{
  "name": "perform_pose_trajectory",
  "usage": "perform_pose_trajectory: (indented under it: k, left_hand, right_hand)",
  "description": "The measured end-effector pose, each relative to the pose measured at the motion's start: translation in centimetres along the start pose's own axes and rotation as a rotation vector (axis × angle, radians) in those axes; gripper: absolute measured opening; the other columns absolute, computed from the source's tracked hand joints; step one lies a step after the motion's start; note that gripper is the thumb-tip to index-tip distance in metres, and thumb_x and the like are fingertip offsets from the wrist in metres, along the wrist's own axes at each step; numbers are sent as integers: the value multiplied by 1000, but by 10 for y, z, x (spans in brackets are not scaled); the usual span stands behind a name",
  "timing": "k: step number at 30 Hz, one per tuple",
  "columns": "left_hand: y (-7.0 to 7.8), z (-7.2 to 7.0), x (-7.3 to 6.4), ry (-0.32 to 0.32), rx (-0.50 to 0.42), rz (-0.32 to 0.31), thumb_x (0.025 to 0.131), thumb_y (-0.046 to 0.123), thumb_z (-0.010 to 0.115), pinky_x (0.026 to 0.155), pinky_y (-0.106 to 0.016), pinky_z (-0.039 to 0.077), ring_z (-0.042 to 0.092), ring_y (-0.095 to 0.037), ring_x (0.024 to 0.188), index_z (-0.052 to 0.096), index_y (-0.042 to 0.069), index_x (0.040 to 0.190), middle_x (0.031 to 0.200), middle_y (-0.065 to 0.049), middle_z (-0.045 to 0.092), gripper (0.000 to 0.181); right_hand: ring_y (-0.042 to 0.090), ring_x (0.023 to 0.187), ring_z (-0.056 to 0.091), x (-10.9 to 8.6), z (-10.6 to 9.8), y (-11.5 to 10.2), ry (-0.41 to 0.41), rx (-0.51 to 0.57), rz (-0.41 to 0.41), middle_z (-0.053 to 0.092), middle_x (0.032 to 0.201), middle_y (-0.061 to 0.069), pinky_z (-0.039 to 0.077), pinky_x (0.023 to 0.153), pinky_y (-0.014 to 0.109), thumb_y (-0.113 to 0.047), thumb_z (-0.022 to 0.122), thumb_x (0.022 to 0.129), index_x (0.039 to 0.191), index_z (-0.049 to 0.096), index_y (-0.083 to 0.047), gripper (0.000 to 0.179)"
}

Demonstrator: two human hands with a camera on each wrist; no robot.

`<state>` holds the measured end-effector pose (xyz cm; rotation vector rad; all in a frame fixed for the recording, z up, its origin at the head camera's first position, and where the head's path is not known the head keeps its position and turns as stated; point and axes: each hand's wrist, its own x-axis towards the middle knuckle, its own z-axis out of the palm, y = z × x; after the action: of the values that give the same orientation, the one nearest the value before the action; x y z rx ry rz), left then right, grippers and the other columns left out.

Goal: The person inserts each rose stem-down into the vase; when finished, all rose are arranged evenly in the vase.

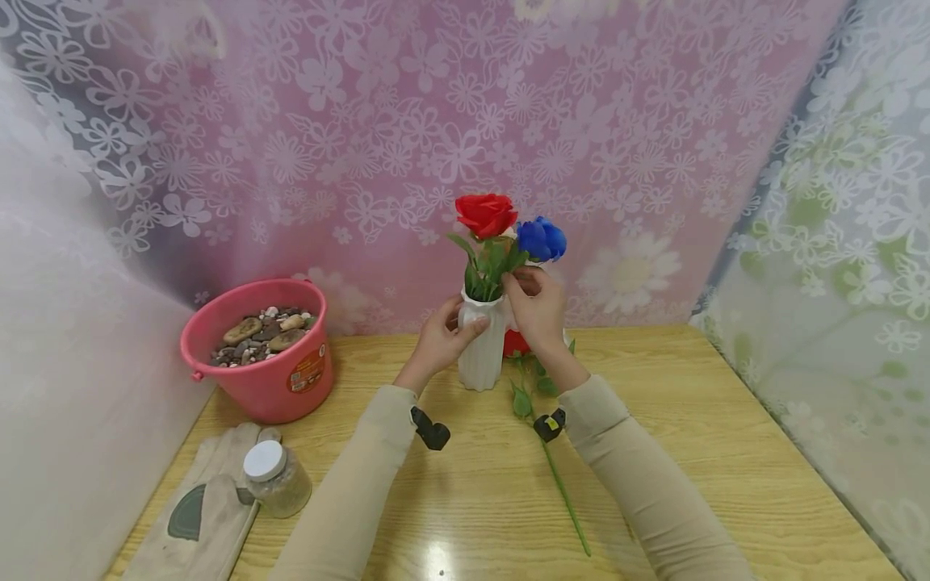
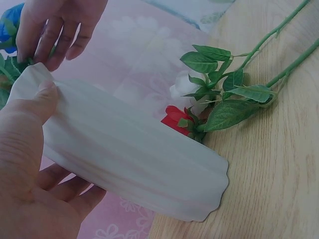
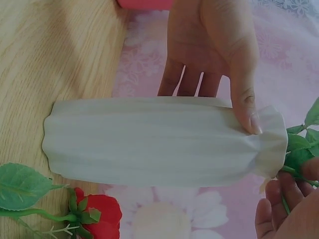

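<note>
A white, fluted vase [image 1: 481, 355] stands upright on the table, with a red rose [image 1: 485, 215] and a blue rose [image 1: 542, 240] above its mouth among green leaves [image 1: 492, 260]. My left hand [image 1: 439, 335] holds the vase near its neck, thumb across the front and fingers behind. At the rim, just under the blue rose, my right hand [image 1: 539, 311] pinches a green stem [image 3: 294, 172]. The right wrist view shows those fingertips [image 3: 273, 191] close beside the vase's scalloped mouth. The stems' lower ends are hidden inside the vase.
Behind and right of the vase lie a red rose [image 2: 175, 119] and a white flower [image 2: 183, 90], their long stems [image 1: 563, 492] pointing toward me. On the left are a pink bucket [image 1: 261, 395] of stones, a white-lidded jar [image 1: 282, 488] and work gloves [image 1: 207, 504]. Patterned curtains [image 1: 407, 105] enclose the table.
</note>
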<state>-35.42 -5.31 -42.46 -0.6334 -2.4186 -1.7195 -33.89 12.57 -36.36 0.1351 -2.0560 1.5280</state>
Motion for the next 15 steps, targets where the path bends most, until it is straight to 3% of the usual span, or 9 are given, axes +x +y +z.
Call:
perform_pose_trajectory:
  k: [4,15]
  left_hand:
    - [0,0,0,-1,4,9,102,28,73,119,-51,46,59,-36,140,46,18,160,152,-16,59,64]
    - [1,0,0,2,-1,-6,103,27,72,120,-52,46,58,-37,140,45,17,160,153,-16,58,64]
  right_hand:
    - [25,89,70,0,-1,-1,25,3,-8,77,99,23,53,76,21,-21,71,100,109,79,0,24]
    - [32,95,74,3,1,3,-33,-40,-17,80,103,20,55,77,23,-22,74,99,109,82,-2,24]
